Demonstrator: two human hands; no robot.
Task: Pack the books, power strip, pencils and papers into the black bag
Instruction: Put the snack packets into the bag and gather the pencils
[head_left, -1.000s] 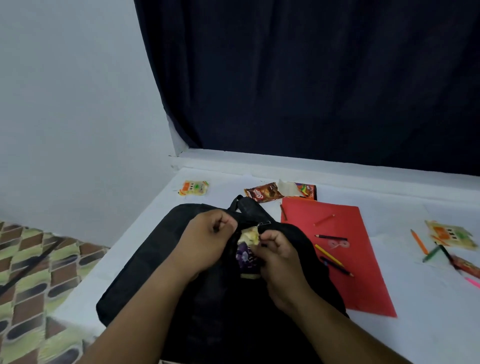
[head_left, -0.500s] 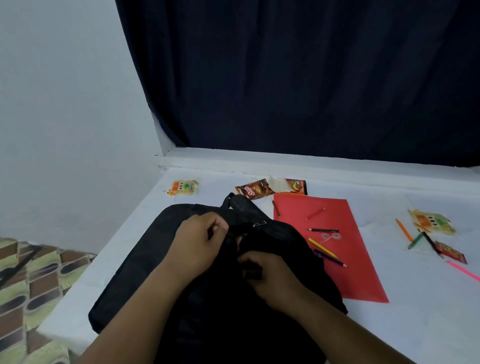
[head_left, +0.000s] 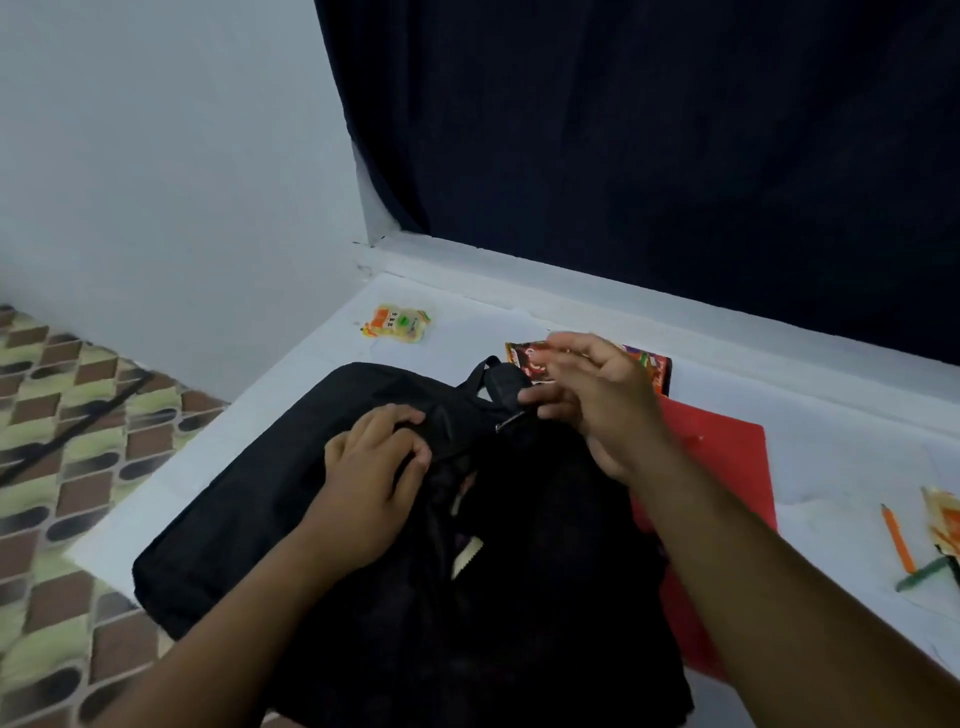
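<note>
Right hand (head_left: 597, 400) left black bag (head_left: 363, 519) opening, now empty, fingers loosely apart near snack packet (head_left: 524, 358). Left hand (head_left: 379, 457) grip clamped on bag edge. Next item pending.

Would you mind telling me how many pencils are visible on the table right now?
2: an orange pencil near the right edge, and a green pencil just below it. The right arm covers much of the red paper, so more may be hidden.

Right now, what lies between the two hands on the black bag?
In the head view, only black bag fabric and its metal zipper pull lie between the left hand and the right hand.
</note>
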